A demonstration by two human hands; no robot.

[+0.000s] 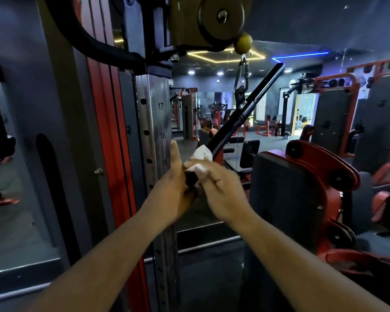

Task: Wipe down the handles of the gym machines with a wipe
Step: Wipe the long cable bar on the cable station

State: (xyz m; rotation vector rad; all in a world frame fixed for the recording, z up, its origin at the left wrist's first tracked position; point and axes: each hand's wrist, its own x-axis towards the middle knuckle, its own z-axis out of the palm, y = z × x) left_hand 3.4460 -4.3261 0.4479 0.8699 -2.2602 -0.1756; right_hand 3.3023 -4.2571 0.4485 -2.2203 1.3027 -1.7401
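The straight black bar handle (245, 109) hangs tilted from a silver carabiner clip (242, 75) under the cable machine's pulley, its near end low and its far end high. The left hand (173, 188) grips that near end, thumb raised. The right hand (214, 181) pinches a crumpled white wipe (200, 156) wrapped round the bar just above the left hand. The wiping looks barely begun: most of the bar's upper length is probably still untouched, and the red machines (313, 176) to the right likely remain.

white wipe (201, 155) on black bar handle (245, 109) (red frame (104, 131), yellow stopper ball (243, 43)).
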